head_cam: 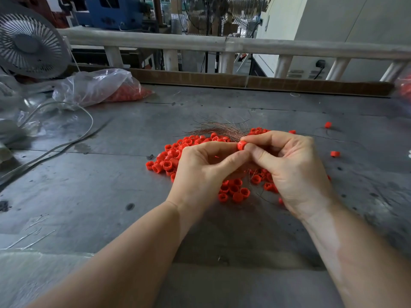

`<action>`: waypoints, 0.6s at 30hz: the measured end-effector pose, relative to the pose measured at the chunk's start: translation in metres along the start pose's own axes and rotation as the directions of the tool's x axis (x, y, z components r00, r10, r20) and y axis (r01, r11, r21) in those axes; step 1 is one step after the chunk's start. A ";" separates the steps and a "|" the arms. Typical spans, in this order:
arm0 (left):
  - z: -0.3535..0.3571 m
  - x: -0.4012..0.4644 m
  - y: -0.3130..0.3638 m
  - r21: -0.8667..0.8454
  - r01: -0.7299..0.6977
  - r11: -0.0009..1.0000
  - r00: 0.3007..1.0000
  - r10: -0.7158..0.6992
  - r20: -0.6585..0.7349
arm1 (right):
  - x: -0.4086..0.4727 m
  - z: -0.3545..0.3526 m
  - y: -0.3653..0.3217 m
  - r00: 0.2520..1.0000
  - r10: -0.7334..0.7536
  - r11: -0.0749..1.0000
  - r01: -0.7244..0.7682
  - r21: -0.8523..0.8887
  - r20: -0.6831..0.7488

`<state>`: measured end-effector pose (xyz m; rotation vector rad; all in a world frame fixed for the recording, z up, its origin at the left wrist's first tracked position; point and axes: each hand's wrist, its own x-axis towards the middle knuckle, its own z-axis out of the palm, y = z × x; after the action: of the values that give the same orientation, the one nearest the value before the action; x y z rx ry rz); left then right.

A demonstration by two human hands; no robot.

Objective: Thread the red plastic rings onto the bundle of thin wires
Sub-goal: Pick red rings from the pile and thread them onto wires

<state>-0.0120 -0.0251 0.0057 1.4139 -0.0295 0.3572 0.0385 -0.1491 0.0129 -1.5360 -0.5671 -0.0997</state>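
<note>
A heap of red plastic rings (169,160) lies on the grey metal table (111,178) under both hands. One red ring (241,145) is pinched between the fingertips of my left hand (206,172) and my right hand (289,170), which meet above the heap. A bundle of thin copper-coloured wires (220,128) fans out to the left and back from the fingers of my right hand. Where the wires pass into the hands is hidden.
A clear plastic bag (100,85) with more red rings lies at the back left, beside a grey fan (29,44). A pale cable (73,130) loops across the left. Stray rings (334,154) lie to the right. A cardboard strip and railing (222,44) bound the far edge.
</note>
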 end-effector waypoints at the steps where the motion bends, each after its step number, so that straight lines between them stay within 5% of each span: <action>1: 0.000 0.001 -0.001 -0.021 0.012 1.000 1.000 -0.012 -0.010 | 0.000 0.000 0.000 1.000 0.002 1.000 -0.002 0.001 0.008; 9: -0.003 0.003 -0.005 -0.176 0.116 0.978 0.992 -0.107 0.063 | 0.000 -0.001 0.003 0.990 0.118 0.983 -0.127 0.133 0.071; 18: -0.002 0.003 -0.007 -0.107 0.078 0.991 0.996 -0.073 0.048 | 0.000 -0.001 0.004 0.989 0.130 0.977 -0.139 0.159 0.067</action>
<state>-0.0080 -0.0235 -0.0007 1.3113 -0.0313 0.2579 0.0405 -0.1498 0.0098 -1.4162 -0.5012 0.0925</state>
